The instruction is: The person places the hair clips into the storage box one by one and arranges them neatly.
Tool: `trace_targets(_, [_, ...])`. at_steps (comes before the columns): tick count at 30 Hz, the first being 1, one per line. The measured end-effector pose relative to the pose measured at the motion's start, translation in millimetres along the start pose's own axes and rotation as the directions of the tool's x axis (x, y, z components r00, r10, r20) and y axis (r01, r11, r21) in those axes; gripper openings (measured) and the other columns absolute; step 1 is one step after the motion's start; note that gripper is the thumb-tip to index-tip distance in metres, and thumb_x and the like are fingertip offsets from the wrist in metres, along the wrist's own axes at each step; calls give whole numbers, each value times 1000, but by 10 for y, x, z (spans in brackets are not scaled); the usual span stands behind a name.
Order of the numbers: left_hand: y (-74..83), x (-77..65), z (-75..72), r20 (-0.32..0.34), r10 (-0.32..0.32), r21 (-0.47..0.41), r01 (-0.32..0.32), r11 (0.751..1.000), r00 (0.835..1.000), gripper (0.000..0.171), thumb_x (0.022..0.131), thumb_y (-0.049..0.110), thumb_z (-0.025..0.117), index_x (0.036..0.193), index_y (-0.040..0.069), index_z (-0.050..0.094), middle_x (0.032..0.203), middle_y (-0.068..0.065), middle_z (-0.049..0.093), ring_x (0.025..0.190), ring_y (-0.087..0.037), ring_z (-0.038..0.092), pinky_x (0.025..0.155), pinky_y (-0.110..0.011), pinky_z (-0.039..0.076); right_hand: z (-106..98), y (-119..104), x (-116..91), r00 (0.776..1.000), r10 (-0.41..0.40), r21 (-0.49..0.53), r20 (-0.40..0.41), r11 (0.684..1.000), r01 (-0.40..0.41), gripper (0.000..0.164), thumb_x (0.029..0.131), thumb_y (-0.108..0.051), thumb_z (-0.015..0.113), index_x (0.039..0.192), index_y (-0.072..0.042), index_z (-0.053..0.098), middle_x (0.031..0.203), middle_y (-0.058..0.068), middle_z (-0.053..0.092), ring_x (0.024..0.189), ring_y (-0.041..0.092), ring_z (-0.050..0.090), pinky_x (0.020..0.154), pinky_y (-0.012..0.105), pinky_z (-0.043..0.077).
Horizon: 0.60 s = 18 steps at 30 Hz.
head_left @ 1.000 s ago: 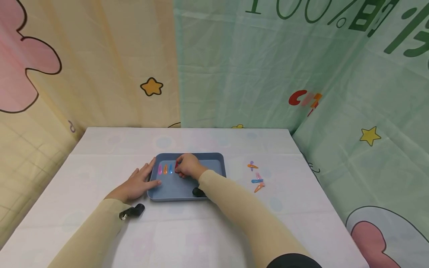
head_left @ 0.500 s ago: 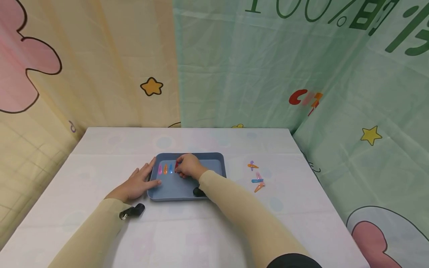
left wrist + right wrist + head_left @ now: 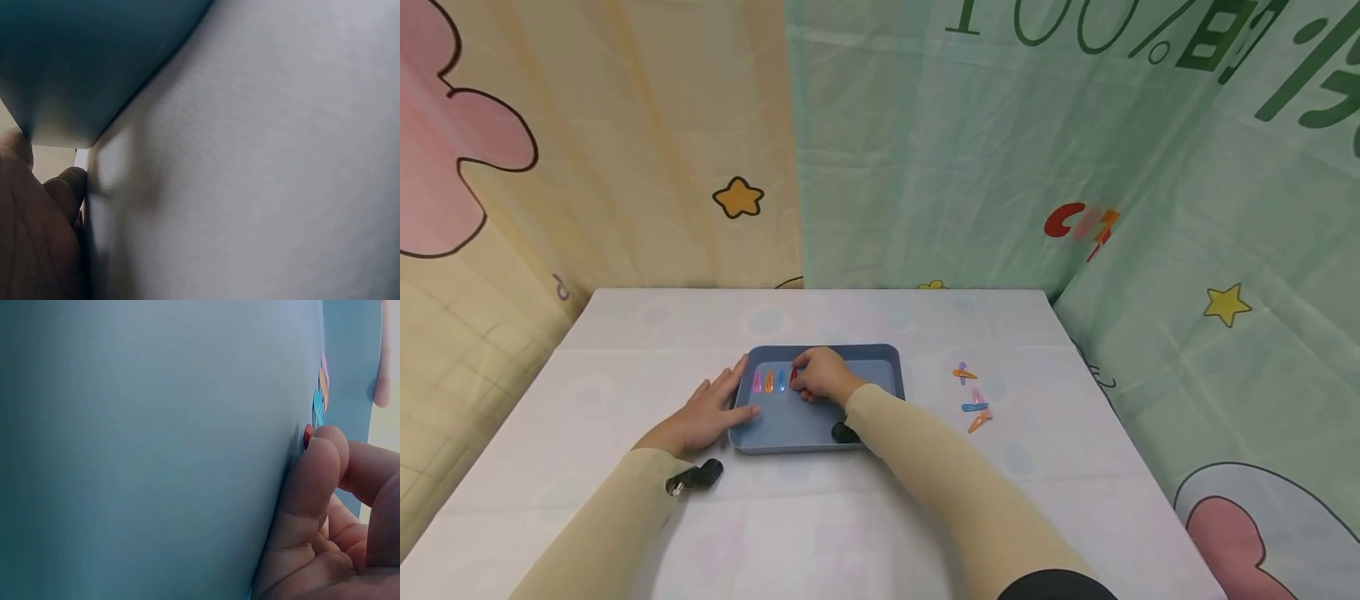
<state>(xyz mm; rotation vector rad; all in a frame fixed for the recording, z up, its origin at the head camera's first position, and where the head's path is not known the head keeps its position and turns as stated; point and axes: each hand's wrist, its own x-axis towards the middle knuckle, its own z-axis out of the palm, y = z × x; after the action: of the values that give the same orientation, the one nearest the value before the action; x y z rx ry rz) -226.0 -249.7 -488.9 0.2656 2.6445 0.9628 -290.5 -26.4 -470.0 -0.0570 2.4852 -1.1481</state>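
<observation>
In the head view a blue-grey tray (image 3: pixel 805 429) lies on the table. Along its left part stand a pink hair clip (image 3: pixel 757 382), an orange hair clip (image 3: pixel 769 382) and a blue hair clip (image 3: pixel 782 381), side by side in a row. My right hand (image 3: pixel 824 373) pinches a red hair clip (image 3: pixel 308 435) at the row's right end, down at the tray floor; the fingers cover most of it. My left hand (image 3: pixel 700 412) rests at the tray's left edge, its fingers spread along the outside and its thumb over the rim.
Right of the tray, several more hair clips lie loose on the white cloth, among them an orange one (image 3: pixel 965 374) crossed over a purple one, a blue one (image 3: pixel 975 407) and a coral one (image 3: pixel 979 422). Printed curtains (image 3: pixel 925 167) hang behind the table.
Both hands hold their places, and the clips lie as before. Only the head view has tipped very slightly.
</observation>
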Motion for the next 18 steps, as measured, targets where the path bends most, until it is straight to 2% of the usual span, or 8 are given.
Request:
trace_targets(11, [-30, 20, 12, -9, 23, 7, -23, 1000, 1000, 105, 98, 58, 65, 171, 25, -3, 174, -29, 11, 161, -53, 0, 128, -71, -7, 15, -4, -28, 1000, -2, 10, -16, 1000, 2, 41, 94, -8, 79, 134, -9, 71, 65, 2, 66, 51, 9, 58, 46, 19, 50])
trace_targets(18, [-24, 20, 3, -2, 7, -1, -7, 1000, 1000, 105, 98, 59, 65, 171, 25, -3, 174, -29, 9, 161, -53, -2, 128, -70, -8, -36, 29, -2, 1000, -3, 110, 28, 994, 0, 44, 95, -5, 77, 138, -6, 67, 69, 5, 68, 51, 10, 60, 46, 20, 52])
